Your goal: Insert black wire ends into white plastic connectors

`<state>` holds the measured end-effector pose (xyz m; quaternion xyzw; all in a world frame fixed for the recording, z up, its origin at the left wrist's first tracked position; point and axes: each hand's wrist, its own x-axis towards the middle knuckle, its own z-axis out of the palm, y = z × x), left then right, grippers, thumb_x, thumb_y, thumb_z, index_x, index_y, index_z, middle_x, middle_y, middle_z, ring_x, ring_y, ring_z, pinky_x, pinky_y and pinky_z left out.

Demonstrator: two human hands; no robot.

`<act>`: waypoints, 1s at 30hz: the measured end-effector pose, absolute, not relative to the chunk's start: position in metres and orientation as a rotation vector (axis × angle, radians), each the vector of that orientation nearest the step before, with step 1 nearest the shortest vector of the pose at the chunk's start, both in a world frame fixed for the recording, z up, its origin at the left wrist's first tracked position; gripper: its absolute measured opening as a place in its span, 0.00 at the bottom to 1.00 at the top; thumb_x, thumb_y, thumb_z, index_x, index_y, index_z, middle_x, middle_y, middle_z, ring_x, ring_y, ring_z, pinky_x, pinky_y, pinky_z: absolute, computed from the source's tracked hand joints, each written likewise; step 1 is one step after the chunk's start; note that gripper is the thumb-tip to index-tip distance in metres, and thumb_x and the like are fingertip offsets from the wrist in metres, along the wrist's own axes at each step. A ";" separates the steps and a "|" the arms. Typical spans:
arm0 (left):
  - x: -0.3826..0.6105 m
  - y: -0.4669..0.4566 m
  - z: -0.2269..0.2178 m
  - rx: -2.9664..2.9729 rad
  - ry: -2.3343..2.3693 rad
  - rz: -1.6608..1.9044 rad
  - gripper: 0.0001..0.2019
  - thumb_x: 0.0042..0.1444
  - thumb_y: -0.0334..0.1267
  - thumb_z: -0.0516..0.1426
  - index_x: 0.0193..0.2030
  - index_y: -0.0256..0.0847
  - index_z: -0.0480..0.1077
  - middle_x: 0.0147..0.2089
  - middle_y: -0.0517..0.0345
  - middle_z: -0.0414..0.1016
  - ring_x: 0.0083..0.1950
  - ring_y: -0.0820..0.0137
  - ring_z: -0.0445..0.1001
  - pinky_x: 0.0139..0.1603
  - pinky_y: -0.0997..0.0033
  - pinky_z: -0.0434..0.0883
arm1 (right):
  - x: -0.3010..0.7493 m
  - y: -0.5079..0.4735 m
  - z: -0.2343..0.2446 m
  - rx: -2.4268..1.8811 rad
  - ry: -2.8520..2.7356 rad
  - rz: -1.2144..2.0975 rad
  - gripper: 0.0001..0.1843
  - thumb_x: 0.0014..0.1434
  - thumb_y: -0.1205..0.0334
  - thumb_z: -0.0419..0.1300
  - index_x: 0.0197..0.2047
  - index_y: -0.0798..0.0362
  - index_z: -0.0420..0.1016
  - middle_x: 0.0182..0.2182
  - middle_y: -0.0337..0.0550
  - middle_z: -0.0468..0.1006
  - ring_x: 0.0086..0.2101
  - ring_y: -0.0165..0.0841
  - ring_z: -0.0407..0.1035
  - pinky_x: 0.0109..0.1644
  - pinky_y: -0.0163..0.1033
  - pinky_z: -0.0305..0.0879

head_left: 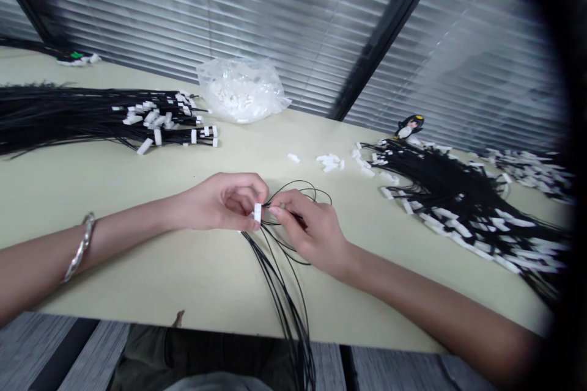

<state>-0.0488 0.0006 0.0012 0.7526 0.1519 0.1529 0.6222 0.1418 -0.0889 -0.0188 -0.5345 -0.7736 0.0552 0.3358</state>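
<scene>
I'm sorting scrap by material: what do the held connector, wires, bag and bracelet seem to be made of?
Connector: probably hard plastic, opaque white, with crisp edges.
Wires: smooth black outer, likely plastic insulation, bending in loose loops; cores hidden.
Bag: likely thin plastic film, clear and crinkled, with glossy highlights.
Bracelet: seemingly polished metal, silvery with bright glints.

A: White connector [257, 214]?
B: Small, rectangular, long side near vertical; pinched in the left hand [224, 201].
A: Black wires [299, 345]?
B: Thin, flexible. Some loop by the right hand [316, 229]; a loose bundle hangs over the near edge of the table [183, 275]. Seating not discernible.
</scene>
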 end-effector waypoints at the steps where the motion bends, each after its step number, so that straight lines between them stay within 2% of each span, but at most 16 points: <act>1: -0.049 0.000 0.001 1.729 0.346 0.349 0.12 0.50 0.32 0.60 0.39 0.38 0.62 0.35 0.56 0.72 0.35 0.73 0.71 0.36 0.72 0.68 | 0.142 -0.089 -0.019 -1.392 -2.019 0.140 0.12 0.61 0.58 0.48 0.40 0.55 0.67 0.18 0.31 0.62 0.19 0.11 0.50 0.25 0.17 0.46; 7: -0.048 -0.001 0.000 1.703 0.315 0.328 0.13 0.49 0.31 0.60 0.39 0.38 0.61 0.35 0.57 0.72 0.36 0.72 0.72 0.37 0.70 0.69 | 0.141 -0.090 -0.019 -1.332 -1.991 0.118 0.10 0.60 0.60 0.50 0.38 0.55 0.68 0.19 0.32 0.63 0.19 0.10 0.52 0.25 0.16 0.46; 12: -0.052 0.004 -0.001 1.654 0.334 0.367 0.12 0.49 0.30 0.60 0.31 0.37 0.57 0.39 0.56 0.72 0.36 0.74 0.72 0.37 0.71 0.70 | 0.147 -0.084 -0.016 -1.376 -1.788 0.308 0.10 0.60 0.59 0.50 0.36 0.57 0.64 0.16 0.32 0.56 0.19 0.11 0.47 0.24 0.16 0.44; 17: -0.055 0.010 0.000 1.670 0.355 0.386 0.14 0.50 0.30 0.61 0.37 0.38 0.58 0.38 0.56 0.73 0.36 0.72 0.73 0.39 0.68 0.71 | 0.148 -0.081 -0.018 -1.339 -1.829 0.349 0.09 0.59 0.58 0.51 0.37 0.55 0.64 0.17 0.32 0.55 0.19 0.10 0.46 0.24 0.15 0.45; 30: -0.053 0.004 0.005 1.691 0.414 0.410 0.14 0.48 0.30 0.61 0.40 0.37 0.61 0.35 0.58 0.73 0.37 0.72 0.74 0.41 0.68 0.71 | 0.147 -0.082 -0.021 -1.386 -1.922 0.342 0.10 0.59 0.55 0.50 0.39 0.52 0.65 0.16 0.31 0.55 0.19 0.09 0.47 0.25 0.14 0.45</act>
